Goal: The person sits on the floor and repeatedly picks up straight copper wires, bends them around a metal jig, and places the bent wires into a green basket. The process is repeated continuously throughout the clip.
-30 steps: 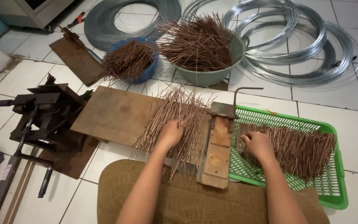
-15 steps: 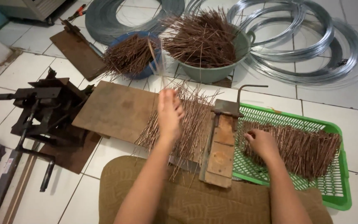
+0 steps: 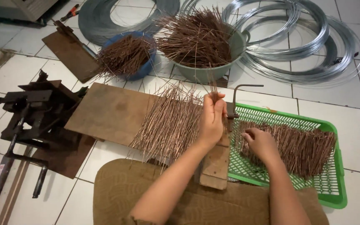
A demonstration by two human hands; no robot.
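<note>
Left hand (image 3: 211, 121): clenched around a few thin copper-coloured rods (image 3: 212, 89), raised upright above the loose rod pile (image 3: 169, 121) on the wooden board (image 3: 109, 110). Right hand (image 3: 261, 143): fingers spread, pressed onto the bent rods (image 3: 303, 143) inside the green basket (image 3: 334, 183); grasp not discernible. Behind: grey basin (image 3: 213, 71) and blue bowl (image 3: 140, 73), both full of rods.

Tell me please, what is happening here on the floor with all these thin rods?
A person sits on the tiled floor and sorts thin copper-coloured wire rods. The left hand is lifted above the wooden board and pinches a few rods upright, over the loose pile of rods on the board. The right hand rests on the rods stacked in the green plastic basket. Two bowls of more rods and coils of grey wire lie behind.
</note>
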